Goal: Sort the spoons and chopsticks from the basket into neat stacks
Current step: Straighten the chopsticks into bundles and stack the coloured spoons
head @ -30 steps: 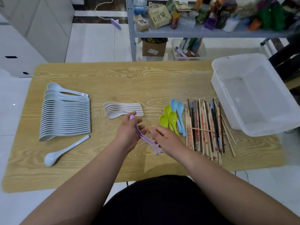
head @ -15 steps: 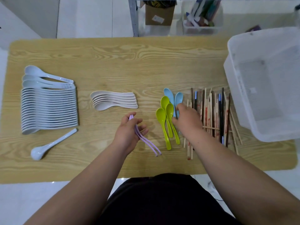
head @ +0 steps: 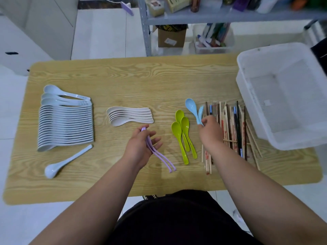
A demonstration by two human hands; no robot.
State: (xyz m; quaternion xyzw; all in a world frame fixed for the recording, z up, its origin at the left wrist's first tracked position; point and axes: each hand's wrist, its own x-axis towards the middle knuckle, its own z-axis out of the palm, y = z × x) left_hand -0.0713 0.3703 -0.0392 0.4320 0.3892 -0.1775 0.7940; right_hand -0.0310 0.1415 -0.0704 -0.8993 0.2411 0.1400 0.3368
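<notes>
Here, two slender lilac plastic spoons [head: 162,158] are held in the left hand [head: 141,147], thumb and fingers curled about their handles, the ends trailing over the grained wooden table [head: 141,80]. Two glossy pale-blue spoons [head: 192,106] are pinched by their handles in the right hand [head: 209,131] (bowls pointing away), between the lime-green spoons [head: 182,131] and the strewn chopsticks [head: 235,124].

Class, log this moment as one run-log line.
left hand: holds purple spoons | right hand: pinches blue spoons | green spoons: on table
</notes>
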